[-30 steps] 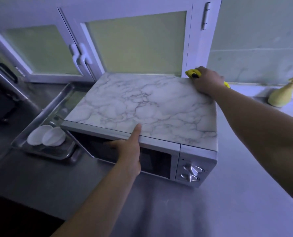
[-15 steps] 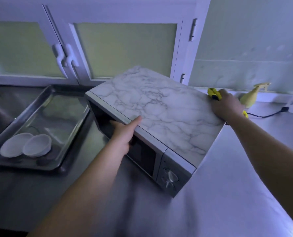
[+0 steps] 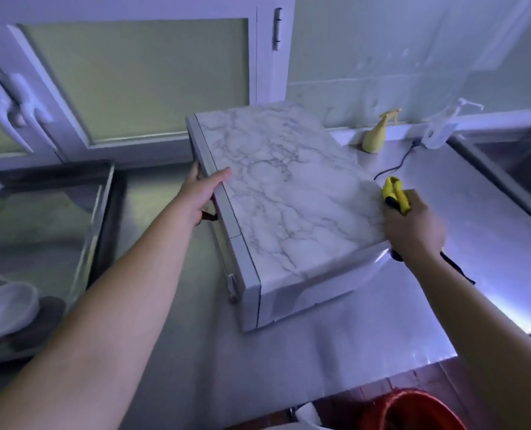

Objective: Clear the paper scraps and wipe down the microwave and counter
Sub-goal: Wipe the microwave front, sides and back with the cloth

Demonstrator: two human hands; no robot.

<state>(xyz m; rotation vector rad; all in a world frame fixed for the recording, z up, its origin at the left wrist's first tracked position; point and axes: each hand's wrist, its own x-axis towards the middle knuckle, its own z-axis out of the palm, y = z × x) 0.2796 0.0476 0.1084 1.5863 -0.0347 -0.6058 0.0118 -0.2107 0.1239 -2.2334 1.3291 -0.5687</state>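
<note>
Left hand [image 3: 200, 193] grips the front edge of the microwave [image 3: 289, 197], which sits angled on the bench [image 3: 289, 352], while right hand [image 3: 413, 226] clutches a yellow cloth [image 3: 397, 195] at its back corner: wiping looks under way, bench probably not yet done, no paper scraps in sight.

The microwave [image 3: 289, 197] shows almost none of its front, and the fingers [image 3: 195, 171] of the left hand [image 3: 196, 195] curl out of sight round that edge. The right hand [image 3: 413, 228] covers most of the cloth [image 3: 397, 193]. At 9 o'clock the tray [image 3: 104, 193] and bowl [image 3: 6, 308] are blurred and cut off; at 5 o'clock the bucket [image 3: 413, 408] is cut off too.
</note>
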